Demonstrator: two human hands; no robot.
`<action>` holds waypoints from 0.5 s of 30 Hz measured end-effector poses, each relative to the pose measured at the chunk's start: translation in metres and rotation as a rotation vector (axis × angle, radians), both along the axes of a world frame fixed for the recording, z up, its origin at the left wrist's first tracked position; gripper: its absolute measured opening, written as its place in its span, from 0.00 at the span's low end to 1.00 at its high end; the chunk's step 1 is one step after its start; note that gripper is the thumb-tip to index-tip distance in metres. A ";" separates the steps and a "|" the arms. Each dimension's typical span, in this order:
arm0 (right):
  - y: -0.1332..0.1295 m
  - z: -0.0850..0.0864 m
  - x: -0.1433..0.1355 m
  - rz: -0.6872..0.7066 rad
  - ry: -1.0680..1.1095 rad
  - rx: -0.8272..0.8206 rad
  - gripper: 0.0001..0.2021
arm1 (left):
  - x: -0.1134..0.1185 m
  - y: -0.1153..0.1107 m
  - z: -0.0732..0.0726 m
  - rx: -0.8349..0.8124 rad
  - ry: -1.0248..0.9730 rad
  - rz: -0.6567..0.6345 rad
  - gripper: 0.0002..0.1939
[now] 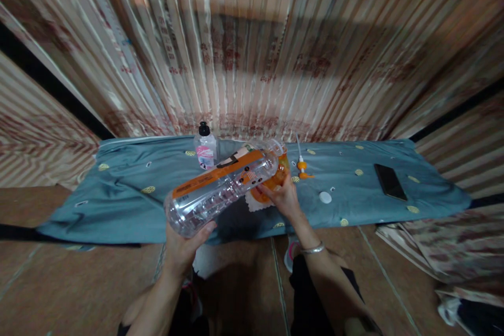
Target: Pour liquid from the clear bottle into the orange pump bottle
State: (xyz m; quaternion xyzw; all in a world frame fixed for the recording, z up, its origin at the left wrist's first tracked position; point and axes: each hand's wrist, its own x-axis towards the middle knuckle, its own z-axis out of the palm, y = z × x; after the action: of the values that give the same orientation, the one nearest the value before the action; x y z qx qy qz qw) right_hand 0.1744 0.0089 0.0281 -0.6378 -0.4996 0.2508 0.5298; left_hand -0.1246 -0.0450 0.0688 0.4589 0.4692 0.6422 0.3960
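Note:
My left hand (181,245) grips the base of a large clear plastic bottle (220,189) with an orange label. The bottle is tilted nearly flat, its open mouth pointing up and right over an orange bottle (275,179). My right hand (281,197) holds that orange bottle on the blue cloth (129,194); the big bottle hides most of it. A white cap (325,197) lies on the cloth to the right of my right hand. An orange pump head (302,165) with a white tube rests just beyond.
A small clear bottle (206,148) with a black cap and pink label stands behind the large bottle. A black phone (389,181) lies on the cloth at the right. Corrugated sheeting (255,52) forms the wall behind. Folded patterned material (441,252) sits at the lower right.

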 end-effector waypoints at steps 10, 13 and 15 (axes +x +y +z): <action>0.001 -0.008 -0.001 0.013 -0.041 0.027 0.47 | -0.010 0.002 -0.002 -0.058 -0.034 -0.085 0.50; 0.002 -0.009 -0.001 0.019 -0.049 0.020 0.51 | -0.012 0.003 -0.005 -0.060 -0.032 -0.076 0.50; 0.002 -0.009 -0.001 0.017 -0.049 0.014 0.52 | -0.012 0.003 -0.006 -0.058 -0.013 -0.062 0.50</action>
State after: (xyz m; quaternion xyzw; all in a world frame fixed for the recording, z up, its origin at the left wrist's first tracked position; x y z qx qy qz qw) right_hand 0.1731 0.0108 0.0191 -0.6356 -0.5198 0.2360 0.5197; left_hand -0.1367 -0.0422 0.0632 0.4572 0.4704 0.6189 0.4319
